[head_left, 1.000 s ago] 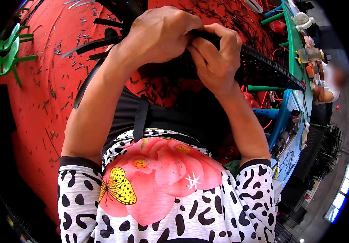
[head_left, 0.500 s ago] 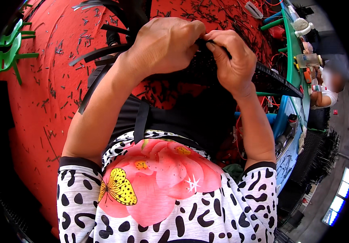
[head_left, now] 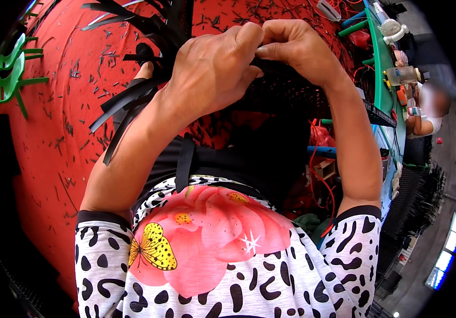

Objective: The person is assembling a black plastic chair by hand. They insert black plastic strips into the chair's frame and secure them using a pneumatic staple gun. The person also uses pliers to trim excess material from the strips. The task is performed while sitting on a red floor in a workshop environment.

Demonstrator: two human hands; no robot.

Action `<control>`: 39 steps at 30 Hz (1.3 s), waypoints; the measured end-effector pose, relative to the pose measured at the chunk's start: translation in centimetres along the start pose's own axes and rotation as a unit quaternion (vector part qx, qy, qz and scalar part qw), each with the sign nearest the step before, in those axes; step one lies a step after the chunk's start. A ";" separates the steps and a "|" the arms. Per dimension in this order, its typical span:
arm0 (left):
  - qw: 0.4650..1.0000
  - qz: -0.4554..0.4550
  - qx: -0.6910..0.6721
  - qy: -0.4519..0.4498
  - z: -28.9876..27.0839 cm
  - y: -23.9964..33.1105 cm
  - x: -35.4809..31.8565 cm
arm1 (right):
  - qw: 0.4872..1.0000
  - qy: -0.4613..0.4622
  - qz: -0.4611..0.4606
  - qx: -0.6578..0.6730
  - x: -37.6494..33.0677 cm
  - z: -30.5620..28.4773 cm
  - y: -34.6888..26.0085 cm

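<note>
My left hand (head_left: 215,69) is closed, thumb and fingers pinched, over the top edge of a black woven mesh piece (head_left: 286,89). Beside it my right hand (head_left: 302,53) pinches at the same edge, its fingertips nearly meeting the left ones. A thin black strip seems to run between the two pinches, mostly covered by the fingers. Loose black flat strips (head_left: 127,100) fan out past my left wrist and forearm. The mesh stands over my lap, its lower part lost in shadow.
Short black strip scraps litter the red floor covering (head_left: 53,132). Green plastic chairs (head_left: 8,85) stand at far left. A green-edged table (head_left: 380,79) on the right bears a clear jar (head_left: 401,76); a person (head_left: 424,122) sits beyond it. Red cords (head_left: 326,185) hang below.
My right hand has moved up and a little left, with its forearm swinging outward to the right. My left hand has shifted slightly, and the black strips beside it have swung and spread.
</note>
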State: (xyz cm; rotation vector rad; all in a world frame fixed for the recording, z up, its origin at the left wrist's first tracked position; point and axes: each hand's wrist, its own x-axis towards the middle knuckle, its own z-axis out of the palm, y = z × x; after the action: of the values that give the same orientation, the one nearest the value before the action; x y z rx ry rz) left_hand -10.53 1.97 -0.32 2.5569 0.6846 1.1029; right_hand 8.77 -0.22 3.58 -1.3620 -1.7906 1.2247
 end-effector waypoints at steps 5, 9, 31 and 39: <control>0.999 0.021 0.035 0.006 0.1 0.0 -0.3 | 0.995 0.001 0.051 0.083 0.5 0.0 0.3; 0.998 0.053 0.034 0.026 0.4 0.1 -0.6 | 0.995 -0.008 0.085 0.057 0.4 -0.2 0.5; 0.998 0.055 0.005 0.031 2.5 1.3 -3.1 | 0.848 0.218 0.074 -0.478 -16.0 -1.7 6.0; 0.997 0.071 -0.005 0.019 2.2 1.5 -3.2 | 0.842 0.226 0.006 -0.489 -14.7 -2.0 5.2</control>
State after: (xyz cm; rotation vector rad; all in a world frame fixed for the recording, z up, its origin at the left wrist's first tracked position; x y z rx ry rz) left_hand -10.32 -1.14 -3.11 2.6163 0.5113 1.1991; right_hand 17.34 -13.12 0.97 -1.9551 -2.0813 -0.1587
